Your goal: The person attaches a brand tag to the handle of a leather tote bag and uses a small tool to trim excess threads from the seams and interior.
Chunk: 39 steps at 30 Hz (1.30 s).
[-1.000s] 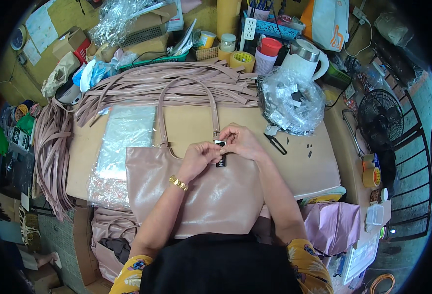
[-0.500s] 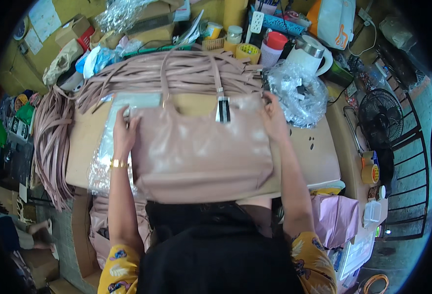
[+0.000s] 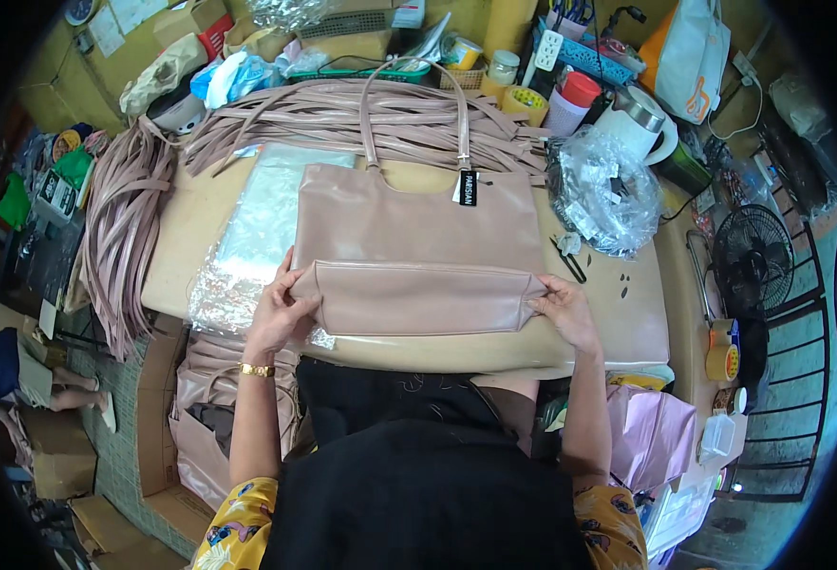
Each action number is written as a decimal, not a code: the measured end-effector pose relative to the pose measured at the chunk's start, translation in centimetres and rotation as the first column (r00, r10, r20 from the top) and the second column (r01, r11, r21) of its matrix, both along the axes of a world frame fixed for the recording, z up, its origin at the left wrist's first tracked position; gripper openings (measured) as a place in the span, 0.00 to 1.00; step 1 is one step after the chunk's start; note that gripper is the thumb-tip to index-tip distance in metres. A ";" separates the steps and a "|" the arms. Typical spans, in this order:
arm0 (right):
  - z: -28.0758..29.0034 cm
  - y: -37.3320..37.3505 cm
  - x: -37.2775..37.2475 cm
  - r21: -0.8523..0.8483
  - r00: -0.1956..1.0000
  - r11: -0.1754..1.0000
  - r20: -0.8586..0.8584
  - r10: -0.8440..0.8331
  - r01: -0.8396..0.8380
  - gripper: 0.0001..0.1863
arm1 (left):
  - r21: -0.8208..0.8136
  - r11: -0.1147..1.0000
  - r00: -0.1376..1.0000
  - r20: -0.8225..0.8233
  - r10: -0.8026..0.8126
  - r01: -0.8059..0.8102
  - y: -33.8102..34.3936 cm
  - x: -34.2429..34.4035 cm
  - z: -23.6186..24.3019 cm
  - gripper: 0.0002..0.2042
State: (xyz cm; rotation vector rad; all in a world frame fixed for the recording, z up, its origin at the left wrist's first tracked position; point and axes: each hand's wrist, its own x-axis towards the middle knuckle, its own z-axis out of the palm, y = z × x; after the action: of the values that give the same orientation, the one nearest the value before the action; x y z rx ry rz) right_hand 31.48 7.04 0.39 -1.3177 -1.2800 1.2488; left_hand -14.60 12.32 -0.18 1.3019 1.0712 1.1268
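A dusty-pink handbag (image 3: 418, 223) lies on the padded tan table, its looped handles pointing away from me. Its flat base panel (image 3: 418, 296) faces up along the near side. At the base's left corner, my left hand (image 3: 285, 302) pinches the edge between thumb and fingers. My right hand (image 3: 563, 306) pinches the opposite corner in the same way. A black tag (image 3: 469, 188) hangs at the right handle. Clear plastic bags (image 3: 264, 218) lie flat left of the handbag, partly under it.
Long pink strips (image 3: 342, 123) are heaped along the back, with another bundle (image 3: 129, 228) at the left. Crumpled clear plastic (image 3: 608, 195) sits at the right, near small black snips (image 3: 568, 258) and a white kettle (image 3: 637, 123). A cardboard box (image 3: 167, 427) of pink bags stands below left.
My hands have moved from the handbag's upper sides down to its base corners. The bag now lies flatter and farther from me, with its base turned up. The snips have come into view.
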 end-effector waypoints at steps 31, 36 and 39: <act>1.1 -4.7 -10.2 0.164 0.199 0.976 0.971 -0.134 -0.142 0.37 | 0.178 0.858 0.317 -0.948 0.019 0.481 -5.9 8.1 2.5 0.29; 0.9 -4.8 -9.9 0.155 0.156 0.981 0.978 -0.136 -0.117 0.38 | 0.204 0.955 0.682 -0.732 0.004 0.213 8.7 4.6 5.6 0.12; 1.2 -4.3 -10.1 0.133 0.185 0.983 0.977 -0.109 -0.124 0.36 | 0.645 0.763 0.581 -0.638 0.505 0.044 19.9 3.3 2.3 0.14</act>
State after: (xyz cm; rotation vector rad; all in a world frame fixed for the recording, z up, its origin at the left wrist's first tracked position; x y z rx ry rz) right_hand 21.35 2.76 1.58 -2.0772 -2.2053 0.0026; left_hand -11.25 32.19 2.09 2.3876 1.6594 1.1541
